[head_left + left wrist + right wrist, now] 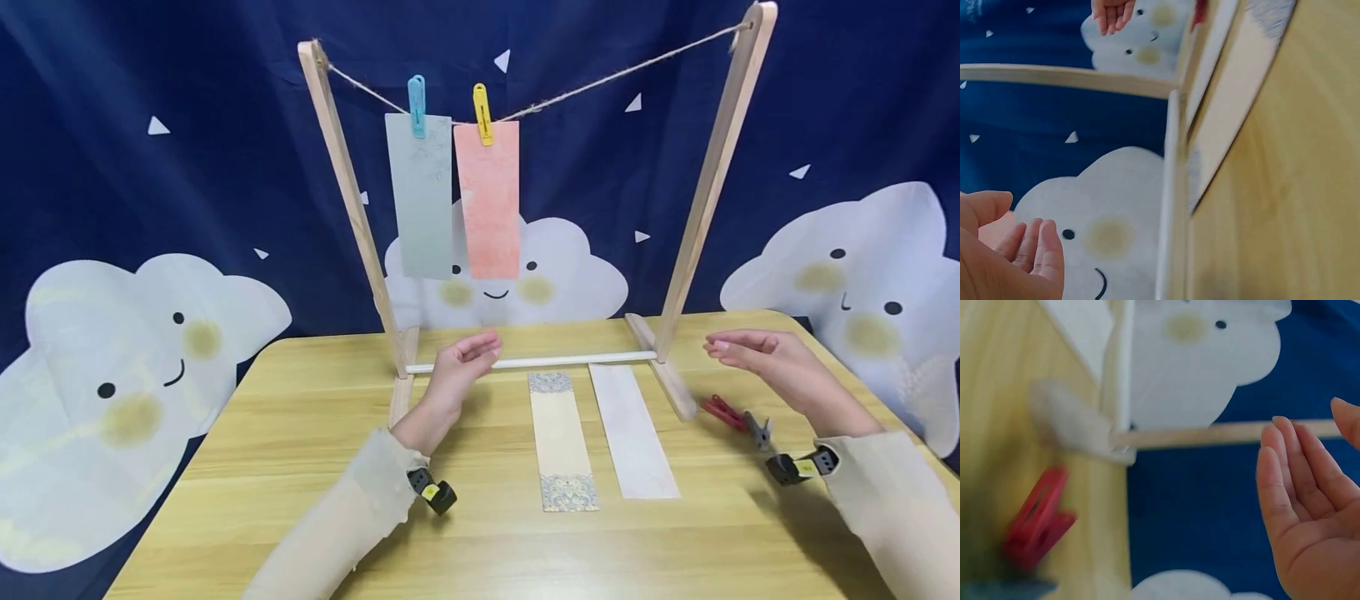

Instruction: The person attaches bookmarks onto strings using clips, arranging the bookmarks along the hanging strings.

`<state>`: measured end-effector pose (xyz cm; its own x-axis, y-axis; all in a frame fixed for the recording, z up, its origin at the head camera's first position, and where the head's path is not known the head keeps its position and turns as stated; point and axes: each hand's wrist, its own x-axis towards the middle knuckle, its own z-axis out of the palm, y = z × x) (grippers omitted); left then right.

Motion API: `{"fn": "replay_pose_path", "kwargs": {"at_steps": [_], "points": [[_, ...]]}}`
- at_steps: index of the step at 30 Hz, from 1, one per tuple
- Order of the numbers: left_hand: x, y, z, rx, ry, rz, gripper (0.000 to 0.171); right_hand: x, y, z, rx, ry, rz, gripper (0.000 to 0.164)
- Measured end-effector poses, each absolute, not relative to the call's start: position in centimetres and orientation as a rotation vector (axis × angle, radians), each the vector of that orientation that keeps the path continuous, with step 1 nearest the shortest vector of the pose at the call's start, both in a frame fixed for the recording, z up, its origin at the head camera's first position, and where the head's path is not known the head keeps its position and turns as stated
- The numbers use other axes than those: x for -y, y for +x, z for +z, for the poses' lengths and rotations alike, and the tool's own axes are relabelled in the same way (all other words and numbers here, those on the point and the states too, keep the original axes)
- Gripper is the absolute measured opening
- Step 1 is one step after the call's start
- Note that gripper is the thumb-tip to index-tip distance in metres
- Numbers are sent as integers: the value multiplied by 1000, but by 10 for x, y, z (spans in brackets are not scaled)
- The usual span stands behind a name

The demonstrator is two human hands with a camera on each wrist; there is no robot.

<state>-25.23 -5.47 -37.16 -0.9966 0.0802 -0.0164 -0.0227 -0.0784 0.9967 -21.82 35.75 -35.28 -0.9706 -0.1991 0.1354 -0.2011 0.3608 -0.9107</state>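
My left hand [457, 371] hovers before the lower left of a wooden frame, fingers loosely bent around nothing. To the right of the frame my right hand [787, 367] hangs in the air, its fingers nearly straight and holding nothing in the right wrist view. Below it lie a red clothespin [724, 412] and a grey clothespin [759, 431]. Between the hands, a cream card with patterned ends [561, 442] and a white card [634, 433] lie flat on the table. A blue clothespin [417, 107] holds a grey-green card [422, 208] on the twine; a yellow clothespin [482, 114] holds a pink card [491, 208].
The frame has a left post [352, 200], a right post [712, 183] and a low white crossbar [570, 361]. Twine [622, 77] sags between the post tops. Behind the wooden table [300, 467] hangs a dark blue cloth with clouds [225, 167].
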Motion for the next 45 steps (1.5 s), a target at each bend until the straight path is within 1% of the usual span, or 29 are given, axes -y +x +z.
{"fn": "replay_pose_path", "kwargs": {"at_steps": [5,7,17,24,32,36,40,45], "points": [[51,-246,-383,-2057,50,2194,39,-375,-209,-362,2765,272,1620,21],[49,-245,-389,-2051,54,2168,39,-380,-207,-366,2818,237,1591,25],[35,-233,-410,-2067,111,2050,44,-398,-204,-392,2812,256,1702,26],[27,-229,-420,-2042,111,1999,50,-405,-199,-399,2876,170,1607,34],[20,-229,-430,-2077,52,1958,54,-416,-191,-401,2898,65,1550,26],[18,-230,-434,-2103,46,1958,56,-421,-187,-404,2958,13,1505,36],[16,-231,-437,-2128,35,1941,56,-428,-184,-408,2988,-33,1564,46],[14,-233,-441,-2215,43,1891,55,-433,-183,-414,3043,-53,1561,50]]}}
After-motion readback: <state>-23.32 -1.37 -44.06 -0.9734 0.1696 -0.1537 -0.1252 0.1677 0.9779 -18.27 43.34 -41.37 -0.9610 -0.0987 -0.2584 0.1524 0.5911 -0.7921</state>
